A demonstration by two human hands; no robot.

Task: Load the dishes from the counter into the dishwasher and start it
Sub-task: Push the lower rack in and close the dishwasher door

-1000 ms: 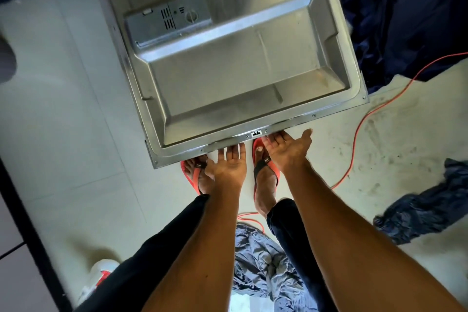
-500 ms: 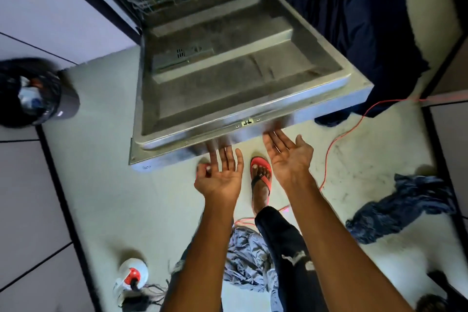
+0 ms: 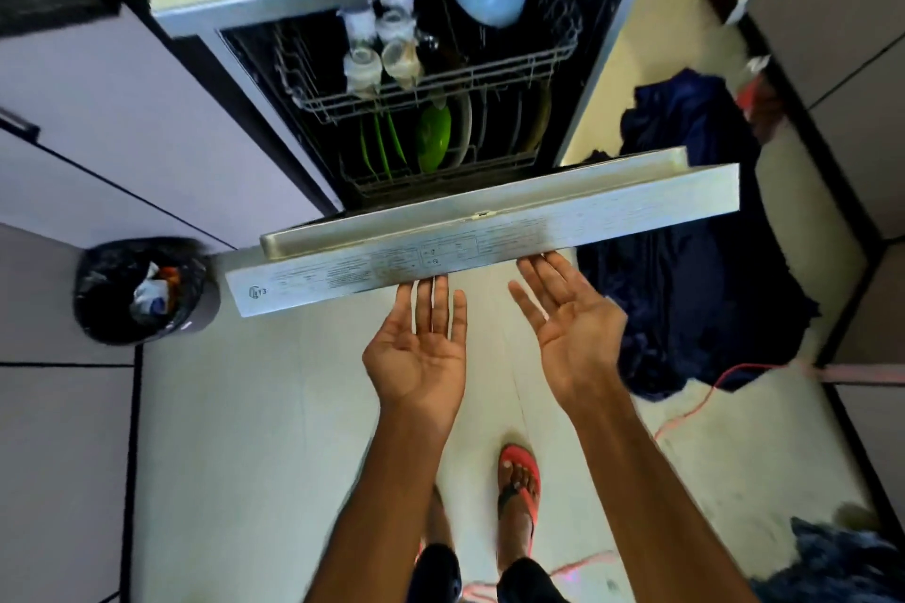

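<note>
- Pale kitchen floor (image 3: 274, 431), bin (image 3: 142, 291) at the left.
- Dishwasher (image 3: 426, 78) racks hold green plates (image 3: 433, 137) and bottles (image 3: 379, 59): loading looks finished.
- Left hand (image 3: 421, 348) and right hand (image 3: 570, 323), palms up and fingers spread, lift the half-raised door (image 3: 489, 238).
- Left to do: latch it, start the cycle.

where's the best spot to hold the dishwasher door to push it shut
The door's outer face just under its top edge, from below, palms up: it hangs part-raised and tilted, no handle shows there, and the left hand and right hand are already beneath it.

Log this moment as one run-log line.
phase: closing door | left hand and right hand: open, palms up under dishwasher door | racks: loaded
</note>
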